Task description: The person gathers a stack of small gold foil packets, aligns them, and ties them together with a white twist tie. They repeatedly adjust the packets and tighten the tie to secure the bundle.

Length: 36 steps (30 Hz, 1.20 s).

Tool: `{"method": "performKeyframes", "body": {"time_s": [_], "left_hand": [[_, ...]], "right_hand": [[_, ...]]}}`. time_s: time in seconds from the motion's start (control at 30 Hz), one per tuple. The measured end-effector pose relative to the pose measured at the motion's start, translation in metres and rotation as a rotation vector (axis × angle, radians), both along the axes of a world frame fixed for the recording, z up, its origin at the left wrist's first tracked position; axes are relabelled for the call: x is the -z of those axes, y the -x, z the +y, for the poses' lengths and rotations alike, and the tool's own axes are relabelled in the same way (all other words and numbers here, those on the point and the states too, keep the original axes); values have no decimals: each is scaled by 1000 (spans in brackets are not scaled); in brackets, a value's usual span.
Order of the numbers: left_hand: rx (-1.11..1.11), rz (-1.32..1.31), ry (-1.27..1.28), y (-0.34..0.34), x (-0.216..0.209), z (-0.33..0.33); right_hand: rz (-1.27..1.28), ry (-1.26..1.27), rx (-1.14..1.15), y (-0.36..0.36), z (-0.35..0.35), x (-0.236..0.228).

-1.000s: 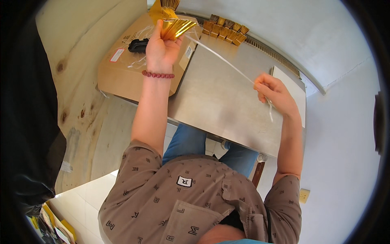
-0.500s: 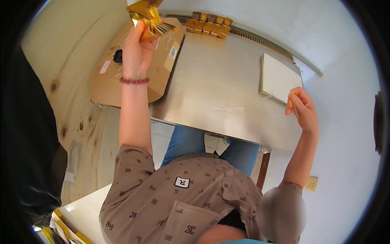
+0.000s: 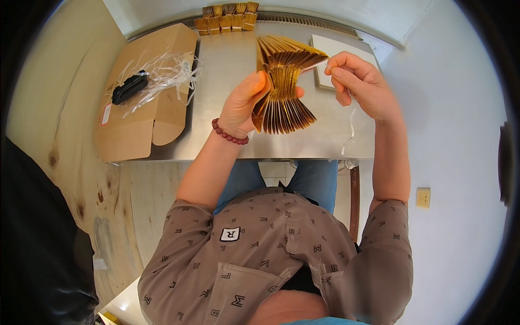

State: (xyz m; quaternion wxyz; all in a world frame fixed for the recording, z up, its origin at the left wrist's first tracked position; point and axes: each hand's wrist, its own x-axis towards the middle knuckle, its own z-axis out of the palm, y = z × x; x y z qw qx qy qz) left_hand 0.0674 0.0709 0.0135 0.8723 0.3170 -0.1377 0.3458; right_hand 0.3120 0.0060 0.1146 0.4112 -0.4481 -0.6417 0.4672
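Bundle of folded gold paper [image 3: 283, 81], one: held above the middle of the metal table [image 3: 212, 81]; pleats packed tightly at a narrow waist, fanned wide at both ends, the edges catching light.

Left hand [image 3: 244, 103], bare: above the table, left of its middle; clamped on the bundle's left side, thumb toward the waist, a fingertip showing on the far side. Beaded bracelet [image 3: 230, 133], dark red, on the wrist.

Right hand [image 3: 358, 85], bare: above the table's right part; thumb and forefinger together, pinching a thin white strip [image 3: 351, 130]. One length runs between bundle and fingertips; a loose tail dangles below the hand.

Brown cardboard [image 3: 132, 129], with flaps: on the table's left side. Upon it, a tangle of white strips [image 3: 165, 73] and, beside these, a black object [image 3: 129, 88], kind not clear.

White pad [image 3: 346, 45], flat, rectangular: toward the table's far right corner, partly hidden by the right hand.

Small gold bundles [image 3: 227, 23], in two rows: at the table's far edge, left of its middle.

Wooden panel [image 3: 59, 130], knotted: left of the table.

Wall socket [image 3: 423, 197], pale yellow: right of the table.
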Motion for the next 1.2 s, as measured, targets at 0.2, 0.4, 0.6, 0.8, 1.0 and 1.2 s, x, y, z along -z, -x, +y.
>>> {"method": "performKeyframes", "body": {"time_s": [0.2,0.4,0.6,0.8,1.0,1.2], "left_hand": [[-86,211,-100,-2,-3,4],[-245,342,-153,8,-14,24],[-467,578,-298,16,-25,38],[-674,744,-506,10,-29,39],[-786,1031,-1015,1,-43,18],[-811,786,-1567,-9,-49,-16]], "right_hand": [[17,20,53,-14,-3,8],[-80,67,21,-23,-17,10],[-197,21,5,-20,-38,-6],[-311,-201,40,-3,-55,-20],[-347,-447,-30,11,-54,-42],[-568,-372,-110,15,-3,-53]]}}
